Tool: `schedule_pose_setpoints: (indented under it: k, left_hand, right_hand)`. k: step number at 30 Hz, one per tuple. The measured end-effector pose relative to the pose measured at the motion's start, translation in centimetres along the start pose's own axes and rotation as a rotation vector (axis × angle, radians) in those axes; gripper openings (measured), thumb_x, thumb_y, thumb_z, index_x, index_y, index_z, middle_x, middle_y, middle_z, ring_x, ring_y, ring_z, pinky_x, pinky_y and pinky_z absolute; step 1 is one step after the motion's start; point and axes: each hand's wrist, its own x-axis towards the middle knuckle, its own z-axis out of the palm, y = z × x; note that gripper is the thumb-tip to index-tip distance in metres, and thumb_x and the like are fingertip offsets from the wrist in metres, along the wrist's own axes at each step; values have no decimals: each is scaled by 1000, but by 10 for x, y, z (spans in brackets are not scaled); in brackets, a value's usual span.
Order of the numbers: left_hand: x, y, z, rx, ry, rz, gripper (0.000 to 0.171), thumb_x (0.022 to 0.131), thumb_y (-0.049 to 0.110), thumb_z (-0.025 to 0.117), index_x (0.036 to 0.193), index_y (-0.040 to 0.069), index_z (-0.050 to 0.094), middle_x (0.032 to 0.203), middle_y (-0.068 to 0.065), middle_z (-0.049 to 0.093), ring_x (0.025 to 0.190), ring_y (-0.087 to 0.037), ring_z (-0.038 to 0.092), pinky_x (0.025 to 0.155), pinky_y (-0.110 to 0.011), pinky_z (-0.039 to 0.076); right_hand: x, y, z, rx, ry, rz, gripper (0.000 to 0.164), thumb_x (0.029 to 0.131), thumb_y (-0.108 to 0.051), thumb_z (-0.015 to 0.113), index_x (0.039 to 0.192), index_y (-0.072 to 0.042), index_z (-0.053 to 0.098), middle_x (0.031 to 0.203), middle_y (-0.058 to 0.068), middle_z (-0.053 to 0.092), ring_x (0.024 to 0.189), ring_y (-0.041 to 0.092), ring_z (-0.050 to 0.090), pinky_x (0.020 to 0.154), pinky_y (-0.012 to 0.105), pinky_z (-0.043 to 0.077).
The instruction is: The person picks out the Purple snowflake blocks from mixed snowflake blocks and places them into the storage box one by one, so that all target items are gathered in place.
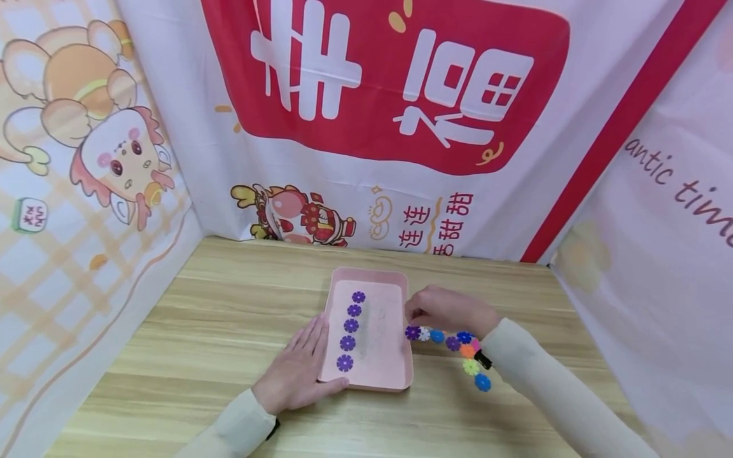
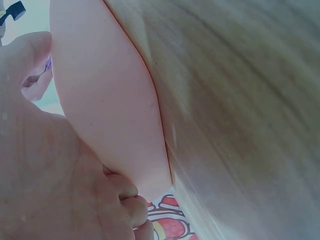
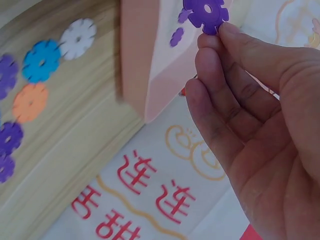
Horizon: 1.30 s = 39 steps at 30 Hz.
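Note:
A pink tray (image 1: 382,275) holds a slanting row of several purple snowflake discs (image 1: 351,325) on its left half. Against its left side lies my left hand (image 1: 298,369), fingers extended along the wall and thumb at the near edge. The left wrist view shows that hand (image 2: 60,160) touching the outer tray wall (image 2: 107,90). My right hand (image 1: 446,307) is just beyond the tray's right edge. Between thumb and fingertips, the right hand (image 3: 255,105) pinches a purple snowflake disc (image 3: 207,14), seen clearly in the right wrist view.
Right of the tray, loose snowflake discs in several colours lie on the wooden table (image 1: 189,356), among them a blue one (image 1: 483,381), a yellow-green one (image 1: 471,366) and a white one (image 3: 78,38). A printed cloth (image 1: 372,159) hangs behind the table.

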Motion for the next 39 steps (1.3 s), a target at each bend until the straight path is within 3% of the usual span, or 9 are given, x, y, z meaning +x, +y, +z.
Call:
schedule_pose_setpoints:
  k: [12, 23, 31, 39]
  left_hand:
    - [-1, -3, 2, -6, -2, -4, 114, 96, 76, 54, 165, -8, 17, 176, -25, 10, 165, -42, 14, 134, -57, 21]
    - [-1, -4, 3, -18, 6, 0, 114, 96, 75, 54, 166, -7, 16, 176, -25, 9, 165, -41, 14, 134, -57, 20]
    - [0, -5, 2, -12, 6, 6, 114, 97, 75, 54, 166, -7, 15, 177, -25, 9, 165, -41, 13, 134, -56, 21]
    - [1, -5, 3, -7, 11, 19, 113, 97, 75, 53, 165, -8, 17, 176, -26, 10, 165, -42, 14, 134, -56, 21]
  right_hand:
    - [33, -18, 25, -45, -43, -64, 11, 101, -10, 72, 91, -14, 77, 87, -5, 73, 76, 2, 60, 72, 15, 56]
    - [44, -25, 51, -22, -113, -22, 9, 100, -13, 73, 101, -15, 82, 98, -5, 79, 87, 0, 68, 83, 14, 59]
    - [48, -26, 62, -45, -118, -6, 15, 101, -15, 72, 87, -16, 77, 83, -5, 74, 70, -1, 57, 69, 14, 53]
    - [51, -25, 72, -50, -138, 49, 15, 102, -18, 71, 89, -19, 77, 82, -9, 71, 69, -1, 58, 67, 13, 53]
